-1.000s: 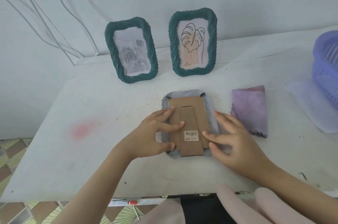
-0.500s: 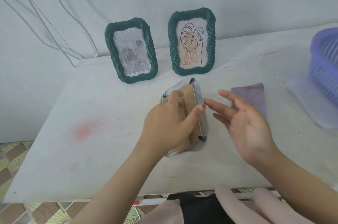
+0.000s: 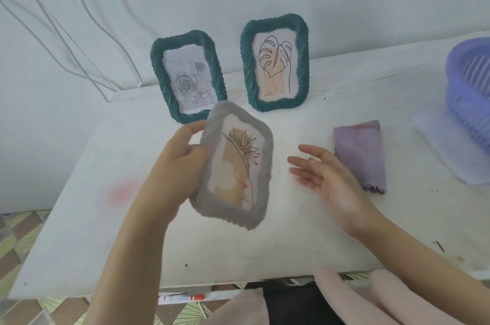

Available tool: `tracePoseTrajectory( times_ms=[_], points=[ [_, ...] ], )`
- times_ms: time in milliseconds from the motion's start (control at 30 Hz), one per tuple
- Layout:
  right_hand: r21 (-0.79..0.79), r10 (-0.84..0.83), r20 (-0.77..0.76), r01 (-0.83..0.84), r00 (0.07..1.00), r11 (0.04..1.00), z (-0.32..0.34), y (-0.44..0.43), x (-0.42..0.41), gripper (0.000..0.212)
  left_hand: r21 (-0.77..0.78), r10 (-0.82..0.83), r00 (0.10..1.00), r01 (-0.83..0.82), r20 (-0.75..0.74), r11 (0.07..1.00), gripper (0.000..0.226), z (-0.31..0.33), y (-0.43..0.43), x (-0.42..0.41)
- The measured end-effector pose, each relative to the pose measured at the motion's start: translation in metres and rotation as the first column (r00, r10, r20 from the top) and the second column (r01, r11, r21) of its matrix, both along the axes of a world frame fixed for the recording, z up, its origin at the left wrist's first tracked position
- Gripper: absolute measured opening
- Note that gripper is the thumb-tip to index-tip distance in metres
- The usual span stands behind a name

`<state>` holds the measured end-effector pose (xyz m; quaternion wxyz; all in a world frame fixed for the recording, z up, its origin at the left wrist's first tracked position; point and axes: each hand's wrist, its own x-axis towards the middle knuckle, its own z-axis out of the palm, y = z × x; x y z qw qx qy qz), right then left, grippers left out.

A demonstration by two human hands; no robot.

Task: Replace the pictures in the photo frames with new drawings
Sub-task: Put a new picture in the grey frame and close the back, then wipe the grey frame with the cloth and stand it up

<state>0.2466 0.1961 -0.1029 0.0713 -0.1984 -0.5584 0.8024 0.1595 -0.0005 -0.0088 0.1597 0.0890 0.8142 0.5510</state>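
Fingers (image 3: 191,129) of the left hand (image 3: 173,168) curl round the grey wavy-rimmed photo frame (image 3: 266,165), lifted and tilted at picture centre; the right hand (image 3: 331,181) hovers beside it, spread and empty. With two dark green twisted-rim frames (image 3: 156,65) (image 3: 302,59) standing filled at upper middle, probably only setting this one upright remains.

Front & left of table (image 3: 87,232) lie open. Back blocked by rose frame (image 3: 188,78) & leaf frame (image 3: 275,62); cloth (image 3: 363,155) & basket (image 3: 466,91) crowd rt side.

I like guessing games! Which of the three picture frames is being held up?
The grey frame, gripped by the left hand; the green rose frame and green leaf frame stand upright, untouched.
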Motion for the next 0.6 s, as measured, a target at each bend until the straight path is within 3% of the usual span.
tracePoseTrajectory(
  times_ms=[133, 233, 333, 467, 533, 600],
  points=[
    [0.007, 0.046, -0.048, -0.046, 0.998, 0.999, -0.003, -0.008, -0.002, 0.028, 0.326, -0.043, 0.979, -0.024, 0.197, 0.945, 0.046, -0.029, -0.007, -0.002],
    [0.157, 0.033, -0.061, -0.023, 0.998, 0.987, -0.003, -0.009, -0.002, 0.04, 0.445, -0.052, 0.957, -0.084, 0.284, 0.892, 0.052, -0.056, 0.003, -0.001],
    [0.329, -0.036, -0.036, 0.046, 0.999, 0.943, -0.006, -0.003, -0.005, 0.046, 0.292, -0.016, 0.984, -0.037, 0.179, 0.956, 0.054, -0.081, 0.014, -0.001],
    [0.721, -0.104, -0.045, 0.105, 0.994, 0.686, -0.013, 0.011, -0.008, 0.05, -0.059, -0.112, 0.982, 0.104, -0.15, 0.993, 0.055, -0.104, 0.022, 0.001],
    [0.812, -0.107, -0.07, 0.119, 0.992, 0.572, -0.014, 0.017, -0.009, 0.05, -0.25, -0.173, 0.935, 0.096, -0.31, 0.964, 0.054, -0.107, 0.025, 0.002],
    [0.861, -0.105, -0.078, 0.12, 0.991, 0.494, -0.015, 0.02, -0.008, 0.049, -0.331, -0.186, 0.888, 0.041, -0.42, 0.943, 0.053, -0.109, 0.026, 0.001]
  ],
)
